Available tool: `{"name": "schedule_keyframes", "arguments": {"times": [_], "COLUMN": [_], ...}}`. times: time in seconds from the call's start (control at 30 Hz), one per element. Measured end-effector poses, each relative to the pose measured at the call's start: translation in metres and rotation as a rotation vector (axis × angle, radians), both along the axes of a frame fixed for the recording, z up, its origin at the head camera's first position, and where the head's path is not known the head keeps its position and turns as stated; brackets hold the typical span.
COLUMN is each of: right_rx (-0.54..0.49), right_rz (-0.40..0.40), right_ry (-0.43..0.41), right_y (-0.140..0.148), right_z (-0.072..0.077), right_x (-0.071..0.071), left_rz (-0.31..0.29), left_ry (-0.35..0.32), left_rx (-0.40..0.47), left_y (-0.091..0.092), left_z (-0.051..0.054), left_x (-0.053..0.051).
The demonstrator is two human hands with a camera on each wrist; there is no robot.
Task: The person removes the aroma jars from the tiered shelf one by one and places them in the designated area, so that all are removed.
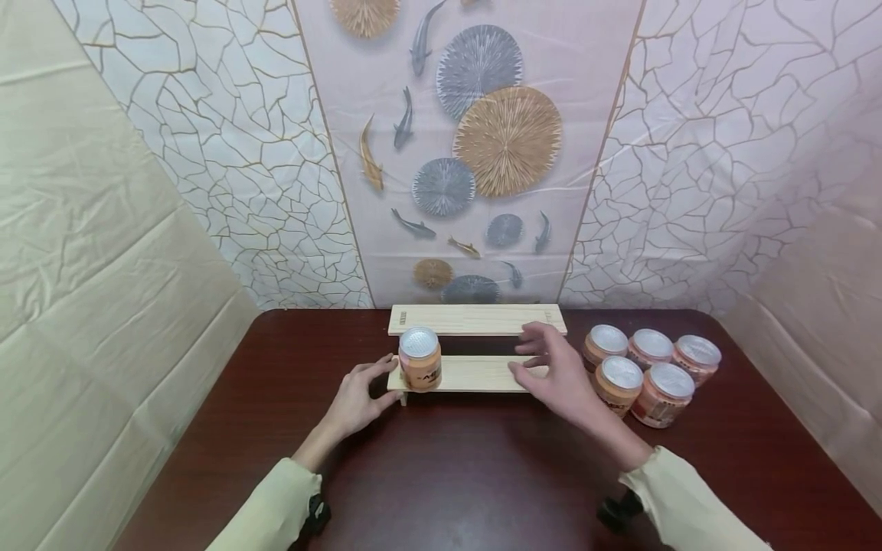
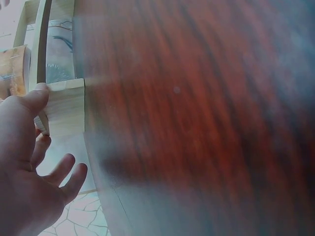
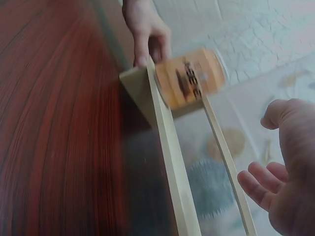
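A two-tier pale wooden rack stands at the back of the table. On the left end of its lower board sits an orange-labelled jar with a silvery lid, upright. My left hand pinches that same end of the board between thumb and finger; in the left wrist view the thumb lies on the board's edge, other fingers spread loose. Over the rack's right end hovers my right hand, fingers loosely bent and holding nothing. The right wrist view also shows the jar beside the left hand.
Several similar lidded jars stand grouped on the dark wood table, right of the rack. The upper board lies behind the lower one, near a patterned backdrop. Beige cloth walls flank the table.
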State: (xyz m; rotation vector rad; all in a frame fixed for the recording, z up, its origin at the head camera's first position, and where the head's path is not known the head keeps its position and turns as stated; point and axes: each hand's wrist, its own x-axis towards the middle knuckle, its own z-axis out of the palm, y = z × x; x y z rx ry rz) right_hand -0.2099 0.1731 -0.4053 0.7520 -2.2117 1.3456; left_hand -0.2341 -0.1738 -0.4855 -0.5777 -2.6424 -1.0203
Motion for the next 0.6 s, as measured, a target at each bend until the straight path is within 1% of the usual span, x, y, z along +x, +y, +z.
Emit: {"name": "schedule_keyframes", "arguments": {"times": [0.17, 0.27, 0.43, 0.6], "right_rx": [-0.022, -0.017, 0.018, 0.05], "right_rz": [0.076, 0.105, 0.113, 0.114], "right_ry": [-0.088, -0.136, -0.191, -0.208], "right_y": [-0.031, -0.046, -0.068, -0.084], "right_z": [-0.003, -0.005, -0.007, -0.009], "right_x": [-0.006, -0.008, -0.013, -0.014], "left_rz": [0.0, 0.0, 0.003, -0.001], "left_ry": [-0.004, -0.013, -0.022, -0.031], "left_rx": [-0.005, -0.01, -0.013, -0.011], "left_y": [0.0, 0.0, 0.0, 0.001], "left_z": [0.001, 0.001, 0.001, 0.002], "left_x": [0.001, 0.0, 0.0, 0.002]}}
